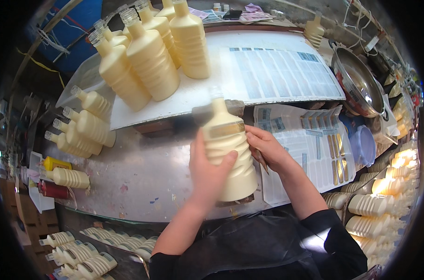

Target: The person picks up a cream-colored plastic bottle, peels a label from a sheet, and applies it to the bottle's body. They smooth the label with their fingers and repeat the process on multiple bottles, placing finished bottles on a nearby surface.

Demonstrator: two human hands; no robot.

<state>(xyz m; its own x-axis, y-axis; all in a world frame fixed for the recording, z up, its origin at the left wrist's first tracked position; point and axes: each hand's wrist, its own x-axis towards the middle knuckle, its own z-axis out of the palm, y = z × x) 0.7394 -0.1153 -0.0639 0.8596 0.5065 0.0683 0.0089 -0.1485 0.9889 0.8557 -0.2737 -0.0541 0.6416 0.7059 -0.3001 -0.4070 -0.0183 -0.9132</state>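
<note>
A cream plastic bottle (230, 163) with a ribbed body and clear neck stands upright in front of me at the bench's near edge. My left hand (209, 170) is wrapped round its left side, the thumb across the front. A gold label strip (227, 129) lies across the bottle's shoulder. At the strip's right end, my right hand (268, 148) is closed, its fingertips touching the bottle. A thin, pointed brownish object (262, 162) sticks down from under those fingers; its kind is unclear. Right of the bottle lies a label sheet (317, 158) with several gold strips (339, 158) left on it.
Several cream bottles (153, 65) crowd the white raised board (216, 60), beside another label sheet (282, 74). More bottles (88, 123) lean at left, near a red can (52, 189). A metal pan (356, 79) and purple bowl (362, 145) sit right, above stacked bottles (370, 205).
</note>
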